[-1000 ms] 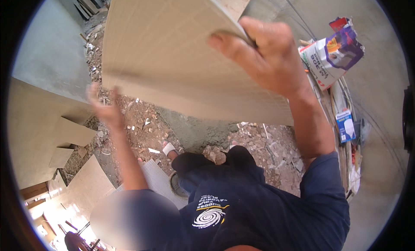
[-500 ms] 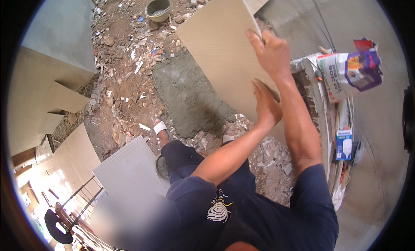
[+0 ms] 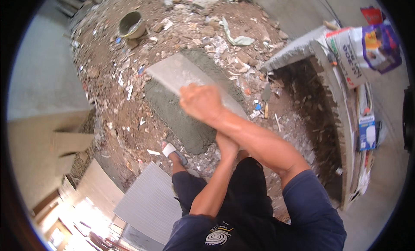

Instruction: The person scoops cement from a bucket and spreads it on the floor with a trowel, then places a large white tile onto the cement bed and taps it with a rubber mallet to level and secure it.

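Observation:
A large flat tile [image 3: 175, 74], its pale grey face showing, is tilted over a bed of wet grey mortar [image 3: 166, 106]. My right hand [image 3: 201, 102] is closed on the tile's near long edge, a little blurred by motion. Under my right forearm lies my left hand [image 3: 227, 144], close to the tile's near right end. Its fingers are hidden behind the right arm, so its grip does not show. Mortar is visible on both sides of the tile. Whether the tile touches it I cannot tell.
A bucket [image 3: 132, 25] stands on the rubble at the far left. Another ridged tile [image 3: 151, 199] leans by my left leg. At right, a rough-edged ledge [image 3: 320, 56] borders a dark pit [image 3: 304, 100] and carries a purple-and-white bag [image 3: 365, 54] and a blue box [image 3: 367, 133].
The tile has swung left and down from its raised position at the right, and now lies over the mortar. Both hands moved left with it, and my right forearm now crosses over the left hand.

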### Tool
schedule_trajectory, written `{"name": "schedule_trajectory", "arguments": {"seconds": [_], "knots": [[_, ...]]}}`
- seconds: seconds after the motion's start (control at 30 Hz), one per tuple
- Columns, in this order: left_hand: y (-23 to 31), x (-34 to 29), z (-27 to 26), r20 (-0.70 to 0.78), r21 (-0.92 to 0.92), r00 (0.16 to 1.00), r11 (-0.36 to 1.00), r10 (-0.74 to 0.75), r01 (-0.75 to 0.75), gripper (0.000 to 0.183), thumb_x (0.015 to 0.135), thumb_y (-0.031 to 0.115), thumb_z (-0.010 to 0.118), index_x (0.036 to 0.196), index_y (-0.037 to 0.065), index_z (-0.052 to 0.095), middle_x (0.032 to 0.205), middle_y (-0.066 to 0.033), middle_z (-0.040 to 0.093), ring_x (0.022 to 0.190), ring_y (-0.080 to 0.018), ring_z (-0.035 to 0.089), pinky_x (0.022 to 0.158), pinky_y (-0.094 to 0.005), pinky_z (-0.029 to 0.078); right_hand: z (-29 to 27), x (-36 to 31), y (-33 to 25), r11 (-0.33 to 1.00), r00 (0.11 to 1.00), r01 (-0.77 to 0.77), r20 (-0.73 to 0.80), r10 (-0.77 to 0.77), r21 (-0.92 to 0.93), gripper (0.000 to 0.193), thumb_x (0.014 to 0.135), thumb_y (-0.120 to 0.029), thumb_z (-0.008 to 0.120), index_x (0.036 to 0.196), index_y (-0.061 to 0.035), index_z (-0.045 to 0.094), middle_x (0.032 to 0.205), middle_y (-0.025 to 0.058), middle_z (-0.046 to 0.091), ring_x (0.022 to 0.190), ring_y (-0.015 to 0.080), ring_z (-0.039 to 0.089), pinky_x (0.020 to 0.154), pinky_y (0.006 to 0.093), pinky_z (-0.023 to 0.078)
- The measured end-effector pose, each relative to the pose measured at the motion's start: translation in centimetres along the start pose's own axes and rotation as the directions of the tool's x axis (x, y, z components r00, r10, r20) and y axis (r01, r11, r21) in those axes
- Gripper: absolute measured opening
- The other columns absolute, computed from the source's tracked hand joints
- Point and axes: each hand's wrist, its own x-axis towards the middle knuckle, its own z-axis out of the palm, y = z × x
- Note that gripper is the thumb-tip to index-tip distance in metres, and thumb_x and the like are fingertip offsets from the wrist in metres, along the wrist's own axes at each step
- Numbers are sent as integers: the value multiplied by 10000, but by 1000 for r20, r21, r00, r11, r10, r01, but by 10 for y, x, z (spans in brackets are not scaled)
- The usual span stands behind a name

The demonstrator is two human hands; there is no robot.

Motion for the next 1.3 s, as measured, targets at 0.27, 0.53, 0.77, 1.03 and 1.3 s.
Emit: {"name": "schedule_trajectory", "arguments": {"seconds": [0.27, 0.53, 0.77, 1.03, 1.3], "knots": [[1, -25, -72, -106, 84, 974, 974, -201, 211, 321, 882, 179, 665, 1093, -57, 609, 1019, -115, 665, 934, -184, 621, 786, -338, 500, 33, 5, -49, 909, 996, -87, 47, 74, 408, 104, 787, -138, 629, 777, -34, 624, 675, 141, 658, 557, 257, 687, 443, 382, 527], [34, -67, -151, -259, -28, 904, 938, -341, 346, 234, 858, 35, 639, 1065, -69, 606, 977, -83, 651, 868, -149, 604, 748, -267, 481, 46, 9, -117, 810, 989, -142, 113, 94, 568, 95, 796, -125, 646, 805, -40, 605, 642, 98, 637, 506, 166, 635, 414, 335, 503], [62, -108, -205, -313, 67, 888, 925, -337, 374, 218, 834, -5, 537, 1026, -67, 618, 945, -83, 648, 809, -136, 597, 710, -245, 474, 83, -23, -93, 261, 982, 70, -112, 151, 963, 168, 856, -215, 618, 853, -47, 628, 777, 90, 670, 754, 237, 694, 707, 414, 555], [30, -150, -280, -620, 190, 671, 753, -406, 631, 585, 772, 105, 729, 1284, -54, 496, 1101, -140, 622, 907, -220, 629, 795, -347, 553, 396, -187, 22, -122, -75, -992, 879, 471, -20, 845, 920, -705, 393, 1504, -95, 366, 1556, 170, 337, 1443, 350, 302, 1181, 464, 239], [5, -124, -311, -648, 220, 454, 420, -611, 880, 294, 789, 236, 744, 920, -23, 693, 774, -95, 637, 780, -187, 584, 691, -331, 499, 450, -228, 91, 7, 23, -1000, 799, 601, 24, 778, 925, -700, 386, 1262, -46, 638, 1324, 245, 577, 1294, 411, 495, 1088, 458, 368]]}}
